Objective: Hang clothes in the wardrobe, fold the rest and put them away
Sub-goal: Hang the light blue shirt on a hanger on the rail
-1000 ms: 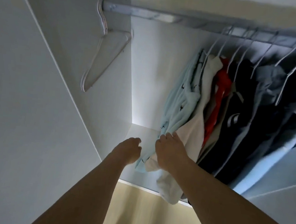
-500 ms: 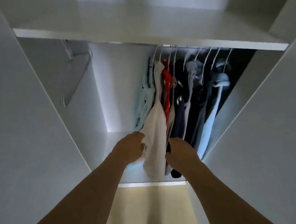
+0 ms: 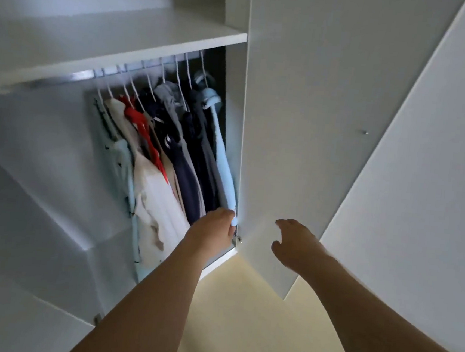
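Several garments hang on white hangers from the rail (image 3: 139, 66) inside the white wardrobe. From the left they include a pale blue patterned top (image 3: 126, 162), a white garment (image 3: 155, 196), a red one (image 3: 137, 118) and a navy one (image 3: 185, 177). The rightmost is a light blue garment (image 3: 223, 169). My left hand (image 3: 212, 229) reaches in and holds the lower end of that light blue garment, with its fingers mostly hidden behind the hand. My right hand (image 3: 295, 244) hovers with relaxed spread fingers just in front of the wardrobe door (image 3: 301, 125).
A white shelf (image 3: 124, 43) runs above the rail. A second door panel with a small knob (image 3: 365, 132) stands further right. The open left door (image 3: 16, 282) fills the lower left. Pale yellow floor (image 3: 253, 334) lies below the arms.
The view swung right. My left hand moved from the white garment across to the rightmost light blue one. My right hand left the clothes and now sits before the door.
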Demonstrator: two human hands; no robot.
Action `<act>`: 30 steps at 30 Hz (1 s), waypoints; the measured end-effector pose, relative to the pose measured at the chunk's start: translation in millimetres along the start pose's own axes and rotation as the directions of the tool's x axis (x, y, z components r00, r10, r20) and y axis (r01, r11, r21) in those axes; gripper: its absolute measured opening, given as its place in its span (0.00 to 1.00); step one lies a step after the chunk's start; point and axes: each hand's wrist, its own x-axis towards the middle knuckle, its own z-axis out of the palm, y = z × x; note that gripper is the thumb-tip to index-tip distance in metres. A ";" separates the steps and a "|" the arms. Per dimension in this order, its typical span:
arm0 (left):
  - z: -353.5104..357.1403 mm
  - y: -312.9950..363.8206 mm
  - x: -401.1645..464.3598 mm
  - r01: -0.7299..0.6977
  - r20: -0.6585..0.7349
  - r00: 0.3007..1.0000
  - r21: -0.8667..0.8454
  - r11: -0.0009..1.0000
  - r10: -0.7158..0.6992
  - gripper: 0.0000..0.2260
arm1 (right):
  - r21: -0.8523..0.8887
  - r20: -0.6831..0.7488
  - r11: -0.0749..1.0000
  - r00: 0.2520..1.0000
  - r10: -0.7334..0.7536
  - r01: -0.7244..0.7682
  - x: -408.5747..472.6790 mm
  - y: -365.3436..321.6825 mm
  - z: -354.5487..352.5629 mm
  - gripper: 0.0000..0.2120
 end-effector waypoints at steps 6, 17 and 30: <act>32.9 112.9 -12.4 -0.234 0.115 0.966 0.025 0.972 0.230 0.17 | 0.070 -0.057 0.974 0.974 0.219 -0.215 -90.1 90.0 -6.7 0.20; 124.9 375.1 -125.0 -0.608 0.231 0.769 -0.026 0.794 0.596 0.15 | 0.253 -0.098 0.814 0.823 0.560 -0.523 -339.6 286.9 -18.1 0.22; 221.1 594.6 -210.6 -0.843 0.384 0.467 -0.078 0.532 0.797 0.16 | 0.412 -0.022 0.500 0.540 0.841 -0.762 -527.9 427.3 6.3 0.25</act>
